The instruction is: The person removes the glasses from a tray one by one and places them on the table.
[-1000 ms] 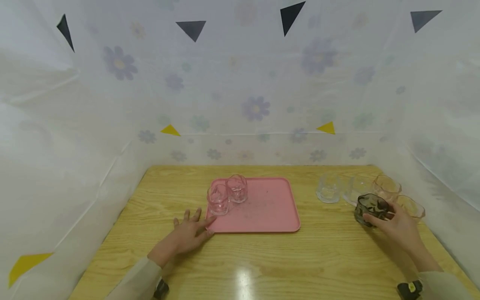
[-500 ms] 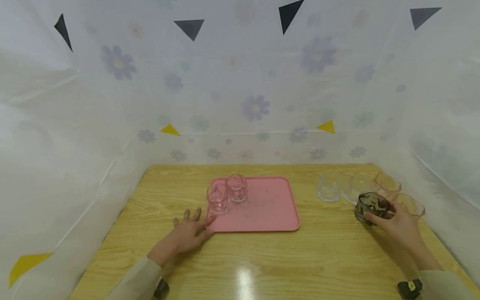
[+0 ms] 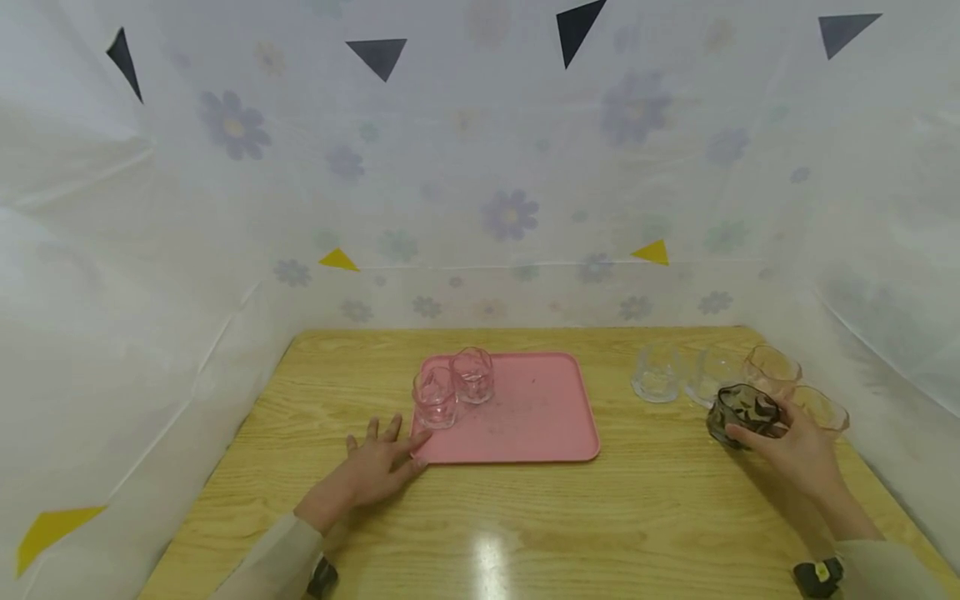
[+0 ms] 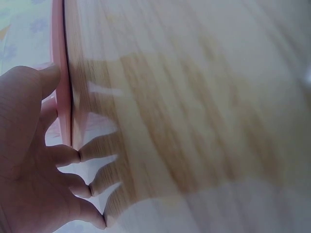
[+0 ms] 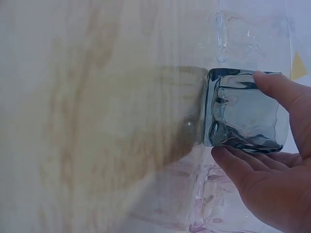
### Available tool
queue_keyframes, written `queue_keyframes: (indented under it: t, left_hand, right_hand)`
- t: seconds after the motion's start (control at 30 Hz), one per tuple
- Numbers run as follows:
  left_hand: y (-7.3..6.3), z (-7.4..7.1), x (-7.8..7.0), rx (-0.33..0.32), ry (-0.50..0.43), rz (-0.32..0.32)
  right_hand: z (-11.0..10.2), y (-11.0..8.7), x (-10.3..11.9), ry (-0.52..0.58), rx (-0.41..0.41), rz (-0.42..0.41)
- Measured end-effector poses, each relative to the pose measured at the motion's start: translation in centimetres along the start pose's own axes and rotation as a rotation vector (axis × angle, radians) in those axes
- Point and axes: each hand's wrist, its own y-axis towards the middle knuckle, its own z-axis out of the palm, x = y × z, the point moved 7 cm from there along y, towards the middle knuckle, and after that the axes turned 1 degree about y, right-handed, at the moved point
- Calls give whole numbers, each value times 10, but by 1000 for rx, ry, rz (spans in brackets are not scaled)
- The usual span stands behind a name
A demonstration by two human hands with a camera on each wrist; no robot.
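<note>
My right hand [image 3: 804, 454] grips a dark grey glass cup [image 3: 738, 417] at the right of the table, thumb on one side and fingers on the other. In the right wrist view the grey cup [image 5: 245, 111] stands upright, its base at or very near the tabletop. At the near left corner of a pink tray [image 3: 540, 417], my left hand [image 3: 367, 473] lies with fingers spread. Its thumb and a finger touch the tray's rim [image 4: 60, 73] in the left wrist view; other fingertips rest on the table. Two pink glass cups [image 3: 435, 404] stand on the tray's left part.
Behind the grey cup are two clear glass cups, one [image 3: 657, 379] farther left than the other [image 3: 705, 379]. Two amber-tinted cups [image 3: 772, 367] stand beside the right hand, close to the table's right edge. White flowered sheeting [image 3: 480, 183] walls the wooden table [image 3: 420, 542] on three sides.
</note>
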Motion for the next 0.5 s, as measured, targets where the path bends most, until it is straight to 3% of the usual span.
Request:
queue_keyframes:
  t: [0.37, 0.5]
  left_hand:
    - [0, -2, -1, 4, -9, 2]
    - [0, -2, -1, 7, -12, 1]
  right_hand:
    - [-11, -2, 14, 7, 4, 16]
    - [-16, -3, 30, 35, -17, -25]
